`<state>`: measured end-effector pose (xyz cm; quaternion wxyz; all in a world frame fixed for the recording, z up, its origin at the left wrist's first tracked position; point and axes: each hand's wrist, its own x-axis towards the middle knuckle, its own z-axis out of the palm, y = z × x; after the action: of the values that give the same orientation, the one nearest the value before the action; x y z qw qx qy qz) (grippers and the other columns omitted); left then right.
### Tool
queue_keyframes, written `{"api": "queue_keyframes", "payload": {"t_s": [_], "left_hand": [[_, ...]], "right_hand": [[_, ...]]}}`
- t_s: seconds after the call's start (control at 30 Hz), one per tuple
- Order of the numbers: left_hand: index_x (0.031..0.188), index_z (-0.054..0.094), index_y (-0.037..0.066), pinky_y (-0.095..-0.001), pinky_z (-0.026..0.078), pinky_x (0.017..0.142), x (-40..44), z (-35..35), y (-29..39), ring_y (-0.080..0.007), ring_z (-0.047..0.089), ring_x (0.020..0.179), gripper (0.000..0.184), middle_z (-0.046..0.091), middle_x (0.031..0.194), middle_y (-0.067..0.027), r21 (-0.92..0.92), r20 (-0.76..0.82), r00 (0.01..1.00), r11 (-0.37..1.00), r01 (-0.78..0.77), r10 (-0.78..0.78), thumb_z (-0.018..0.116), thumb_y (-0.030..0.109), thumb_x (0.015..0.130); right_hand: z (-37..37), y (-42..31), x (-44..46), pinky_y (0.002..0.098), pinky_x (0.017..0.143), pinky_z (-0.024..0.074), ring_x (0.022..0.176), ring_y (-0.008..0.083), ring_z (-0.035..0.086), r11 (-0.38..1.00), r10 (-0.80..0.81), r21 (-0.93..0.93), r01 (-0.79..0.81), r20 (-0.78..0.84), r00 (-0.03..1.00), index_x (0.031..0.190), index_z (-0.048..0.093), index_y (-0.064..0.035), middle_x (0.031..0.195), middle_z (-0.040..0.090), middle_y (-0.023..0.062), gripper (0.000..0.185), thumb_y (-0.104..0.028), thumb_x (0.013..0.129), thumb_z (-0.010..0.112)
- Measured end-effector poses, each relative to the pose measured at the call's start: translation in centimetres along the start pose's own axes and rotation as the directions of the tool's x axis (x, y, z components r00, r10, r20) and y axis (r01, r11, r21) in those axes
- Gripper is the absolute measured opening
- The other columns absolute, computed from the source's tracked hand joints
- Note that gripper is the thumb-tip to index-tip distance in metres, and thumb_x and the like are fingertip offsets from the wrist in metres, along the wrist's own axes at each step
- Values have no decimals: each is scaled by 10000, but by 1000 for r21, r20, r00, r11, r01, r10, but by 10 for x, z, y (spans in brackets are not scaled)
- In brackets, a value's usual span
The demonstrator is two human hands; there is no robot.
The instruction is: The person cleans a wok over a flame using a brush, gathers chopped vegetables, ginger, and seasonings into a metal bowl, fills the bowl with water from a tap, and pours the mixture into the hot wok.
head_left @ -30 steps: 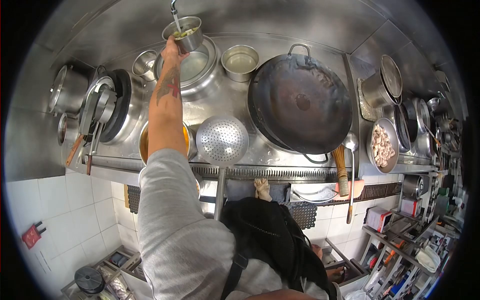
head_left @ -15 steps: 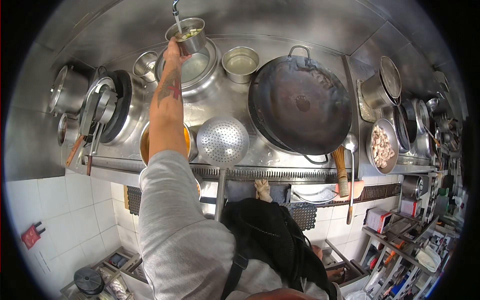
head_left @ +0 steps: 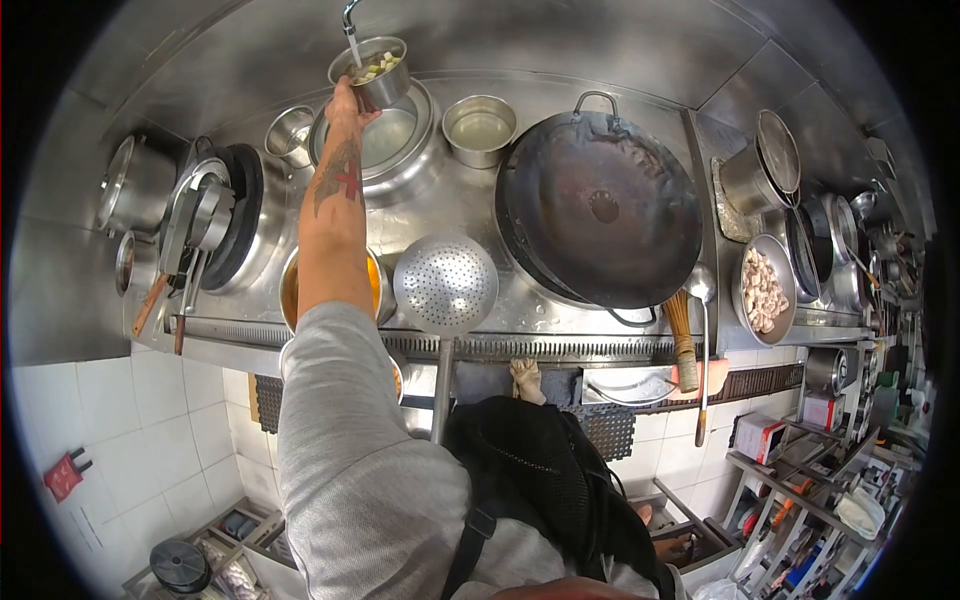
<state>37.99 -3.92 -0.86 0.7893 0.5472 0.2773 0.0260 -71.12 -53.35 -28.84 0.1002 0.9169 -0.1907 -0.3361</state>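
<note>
My left hand (head_left: 350, 104) reaches far forward, fingers closed on the near rim of a small steel pot (head_left: 384, 92). Inside are pale green and white vegetable pieces (head_left: 378, 68), and a thin stream from the tap (head_left: 349, 22) runs into it. The pot hangs tilted over a wide round steel vessel (head_left: 398, 140) that contains cloudy liquid. Beside the black apron or bag on my front (head_left: 540, 470), a small patch of skin (head_left: 643, 513) shows at the right. It may belong to my right hand, but no fingers can be made out.
A perforated skimmer (head_left: 446, 285) lies near my forearm. Right of it rests a large dark wok (head_left: 600, 205), with a bamboo brush (head_left: 681, 345) and a ladle (head_left: 702, 290) alongside. A bowl of pale meat pieces (head_left: 765, 288) stands farther right. Several pots and pans crowd the left.
The small pot has shifted very slightly left, and the vegetable pieces in it sit differently under the running water. My left hand keeps its hold.
</note>
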Motion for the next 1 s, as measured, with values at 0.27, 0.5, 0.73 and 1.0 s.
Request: {"api": "queue_keyframes", "payload": {"t_s": [0.27, 0.5, 0.73, 1.0], "left_hand": [[1260, 535, -73, -596, 578, 751, 8, -3, -2, -418, 651, 937, 666, 567, 1199, -262, -21, -32, 999, 1000, -17, 16, 704, 393, 815], [1310, 492, -84, -623, 570, 763, 16, -6, -3, -428, 650, 967, 695, 561, 1234, -267, -11, 3, 1000, 1000, -21, 21, 697, 372, 827], [1331, 476, -94, -629, 566, 781, 26, -4, -3, -455, 642, 1019, 695, 544, 1286, -279, -12, 25, 1000, 1000, -18, 18, 689, 350, 839], [1330, 473, -98, -636, 567, 801, 20, 0, -3, -459, 641, 1027, 713, 548, 1268, -291, -58, 39, 999, 998, -10, 12, 693, 381, 849]], "right_hand": [[-61, -14, -11, 348, 424, 513, 492, 248, 665, 749, 276, 378, -544, 569, 775, 719, 729, -109, 631, 691, 93, 264, -170, 918, 566], [-90, -20, -12, 358, 455, 534, 532, 242, 684, 568, 314, 504, -651, 598, 738, 736, 730, -124, 645, 700, 80, 233, -183, 901, 576], [-113, -27, -6, 360, 456, 536, 532, 241, 681, 474, 309, 563, -677, 614, 727, 746, 724, -122, 648, 696, 79, 225, -183, 902, 575], [-122, -32, -6, 361, 457, 539, 533, 240, 678, 444, 294, 594, -671, 611, 735, 757, 718, -119, 652, 691, 78, 215, -182, 904, 575]]}}
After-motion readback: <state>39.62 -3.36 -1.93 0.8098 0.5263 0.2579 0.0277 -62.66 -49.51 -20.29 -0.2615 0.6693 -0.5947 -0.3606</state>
